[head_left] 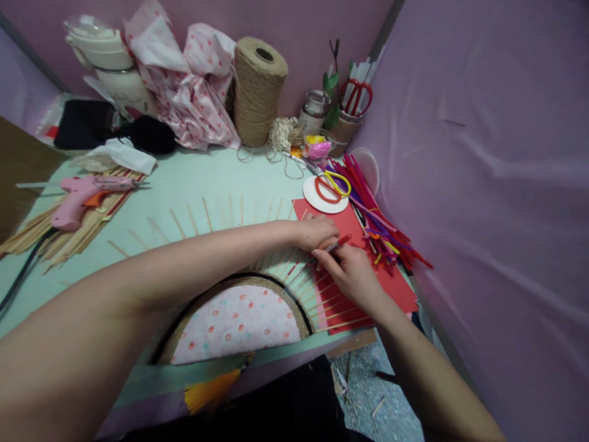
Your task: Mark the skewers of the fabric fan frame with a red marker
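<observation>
Red-ended pen (341, 241) — apparently pinched in right hand (356, 273), above red sheet (398, 291). Left hand (317, 232) bunched just beside it; fingertips hidden, hold cannot be told. Floral half-disc (239, 322) flat at near edge of table (184, 175) — thin sticks (207, 215) fanned around curved side.

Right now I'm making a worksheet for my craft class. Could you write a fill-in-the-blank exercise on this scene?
The plastic glue gun with an orange trigger is mostly ___.
The metal-bladed scissors on the round white disc have one red loop and one ___ loop.
The half-round, floral-fabric panel has a ___ band around its twine border.

Missing words: pink; yellow; black
</observation>
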Demonstrator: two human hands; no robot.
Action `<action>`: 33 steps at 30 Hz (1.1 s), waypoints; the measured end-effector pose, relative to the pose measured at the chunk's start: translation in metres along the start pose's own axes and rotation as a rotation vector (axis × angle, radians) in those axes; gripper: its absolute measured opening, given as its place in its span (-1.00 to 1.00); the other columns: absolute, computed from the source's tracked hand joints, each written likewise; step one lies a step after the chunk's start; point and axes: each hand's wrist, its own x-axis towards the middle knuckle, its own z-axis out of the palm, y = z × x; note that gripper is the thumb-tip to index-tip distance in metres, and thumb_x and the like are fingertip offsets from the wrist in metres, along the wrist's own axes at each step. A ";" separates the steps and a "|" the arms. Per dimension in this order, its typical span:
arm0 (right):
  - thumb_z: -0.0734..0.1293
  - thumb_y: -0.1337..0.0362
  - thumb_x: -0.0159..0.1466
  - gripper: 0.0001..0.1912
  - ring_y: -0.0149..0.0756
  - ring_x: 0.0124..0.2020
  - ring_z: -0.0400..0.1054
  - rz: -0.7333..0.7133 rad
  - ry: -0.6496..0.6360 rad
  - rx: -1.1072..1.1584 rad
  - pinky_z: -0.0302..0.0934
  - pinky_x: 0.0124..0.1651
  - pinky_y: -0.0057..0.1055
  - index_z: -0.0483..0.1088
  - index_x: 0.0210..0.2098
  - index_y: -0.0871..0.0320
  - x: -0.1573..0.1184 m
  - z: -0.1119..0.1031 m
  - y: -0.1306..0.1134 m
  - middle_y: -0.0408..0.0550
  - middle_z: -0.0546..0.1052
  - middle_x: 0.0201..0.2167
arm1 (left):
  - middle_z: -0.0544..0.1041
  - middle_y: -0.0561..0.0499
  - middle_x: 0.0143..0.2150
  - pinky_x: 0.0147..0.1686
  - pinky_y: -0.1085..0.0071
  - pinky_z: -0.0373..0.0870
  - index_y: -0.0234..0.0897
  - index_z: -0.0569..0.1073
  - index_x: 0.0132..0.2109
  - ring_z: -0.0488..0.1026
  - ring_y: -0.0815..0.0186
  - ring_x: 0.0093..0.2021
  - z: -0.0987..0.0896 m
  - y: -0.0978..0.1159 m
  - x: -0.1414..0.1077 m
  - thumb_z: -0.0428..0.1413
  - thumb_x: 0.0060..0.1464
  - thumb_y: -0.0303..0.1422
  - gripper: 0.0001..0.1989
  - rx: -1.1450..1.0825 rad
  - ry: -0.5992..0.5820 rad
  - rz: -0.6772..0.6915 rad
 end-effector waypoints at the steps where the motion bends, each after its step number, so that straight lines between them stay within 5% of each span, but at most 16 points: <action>1: 0.24 0.05 0.35 -0.63 -0.29 -0.50 0.40 0.002 -0.004 0.003 0.17 -0.42 -0.44 0.40 -0.47 0.14 0.000 0.000 0.000 -0.06 0.54 -0.53 | 0.53 -0.18 -0.04 -0.20 0.27 0.23 -0.31 0.51 -0.16 0.40 0.01 -0.02 0.000 0.000 0.000 0.20 -0.03 -0.32 -0.74 0.002 0.003 0.005; 22: 0.24 0.06 0.36 -0.66 -0.27 -0.49 0.41 -0.021 -0.007 -0.027 0.16 -0.42 -0.43 0.39 -0.44 0.13 -0.002 0.000 -0.001 -0.06 0.53 -0.53 | 0.55 -0.11 -0.15 -0.18 0.26 0.24 -0.25 0.52 -0.24 0.41 0.05 -0.09 0.006 -0.006 0.001 0.21 -0.12 -0.32 -0.77 -0.093 0.063 0.019; 33: 0.26 0.10 0.36 -0.69 -0.25 -0.46 0.43 -0.026 -0.013 -0.035 0.18 -0.38 -0.41 0.40 -0.43 0.14 -0.001 0.001 -0.003 -0.05 0.55 -0.48 | 0.52 -0.17 -0.03 -0.18 0.28 0.22 -0.29 0.51 -0.12 0.38 0.04 -0.02 0.000 -0.003 -0.003 0.15 0.01 -0.31 -0.73 -0.029 0.006 0.018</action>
